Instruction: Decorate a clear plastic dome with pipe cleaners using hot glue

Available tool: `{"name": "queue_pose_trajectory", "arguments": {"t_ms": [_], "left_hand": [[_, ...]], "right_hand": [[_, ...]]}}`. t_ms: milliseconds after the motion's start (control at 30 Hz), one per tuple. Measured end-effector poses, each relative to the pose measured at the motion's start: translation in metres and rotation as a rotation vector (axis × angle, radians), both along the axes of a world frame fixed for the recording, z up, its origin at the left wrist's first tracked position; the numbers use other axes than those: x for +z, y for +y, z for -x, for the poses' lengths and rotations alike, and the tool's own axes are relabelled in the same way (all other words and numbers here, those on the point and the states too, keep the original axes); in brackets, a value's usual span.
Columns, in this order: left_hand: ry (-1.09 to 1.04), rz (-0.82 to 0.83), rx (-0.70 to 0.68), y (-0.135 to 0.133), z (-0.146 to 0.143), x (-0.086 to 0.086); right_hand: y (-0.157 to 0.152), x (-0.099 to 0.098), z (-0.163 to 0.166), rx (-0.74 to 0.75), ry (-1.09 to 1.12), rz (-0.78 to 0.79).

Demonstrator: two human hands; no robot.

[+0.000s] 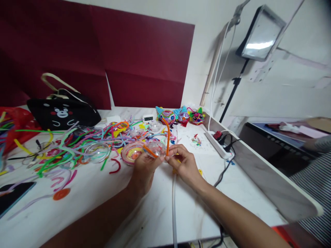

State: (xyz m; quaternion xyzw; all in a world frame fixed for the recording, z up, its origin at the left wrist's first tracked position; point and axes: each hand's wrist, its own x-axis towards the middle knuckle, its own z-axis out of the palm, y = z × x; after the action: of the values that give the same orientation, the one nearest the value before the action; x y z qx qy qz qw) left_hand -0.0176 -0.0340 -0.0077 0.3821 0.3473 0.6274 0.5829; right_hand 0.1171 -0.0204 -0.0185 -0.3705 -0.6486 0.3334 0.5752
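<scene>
My left hand (145, 169) is closed around a clear plastic half-ball (156, 148) and one end of an orange pipe cleaner (167, 136). My right hand (182, 162) pinches the same pipe cleaner at its bend, fingertips touching those of the left hand. The orange pipe cleaner rises from the pinch and curves back to the left. Both hands hover just above the white table (108, 203), near its middle.
A heap of coloured pipe cleaners (77, 144) and clear half-balls (97, 152) lies left of the hands. A black bear bag (62, 112) and red bag (12, 124) stand at back left. Pipe-cleaner figures (181, 115), a small clock (148, 118) and a power strip (219, 144) lie beyond.
</scene>
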Motion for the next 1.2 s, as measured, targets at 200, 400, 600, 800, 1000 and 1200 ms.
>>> {"name": "queue_pose_trajectory", "arguments": {"t_ms": [200,400,600,800,1000,1200], "left_hand": [[-0.018,-0.031,-0.035,0.001,-0.003,-0.003],[0.009,-0.007,0.012,0.004,0.001,-0.005],[-0.013,-0.013,0.012,0.005,0.004,0.002],[-0.033,-0.004,0.023,0.009,0.007,0.001],[-0.062,-0.004,-0.059,0.012,0.010,-0.003],[-0.066,0.049,-0.142,0.011,0.008,-0.008]], "right_hand": [[-0.001,-0.001,0.000,-0.013,-0.019,-0.011],[-0.004,0.003,-0.003,-0.016,-0.068,-0.045],[0.000,0.023,-0.036,-0.057,-0.265,0.008],[0.000,0.025,-0.075,0.011,-0.868,0.061],[-0.008,0.010,-0.070,-0.005,-1.237,0.151],[-0.005,-0.003,-0.056,-0.016,-1.387,0.103]]}}
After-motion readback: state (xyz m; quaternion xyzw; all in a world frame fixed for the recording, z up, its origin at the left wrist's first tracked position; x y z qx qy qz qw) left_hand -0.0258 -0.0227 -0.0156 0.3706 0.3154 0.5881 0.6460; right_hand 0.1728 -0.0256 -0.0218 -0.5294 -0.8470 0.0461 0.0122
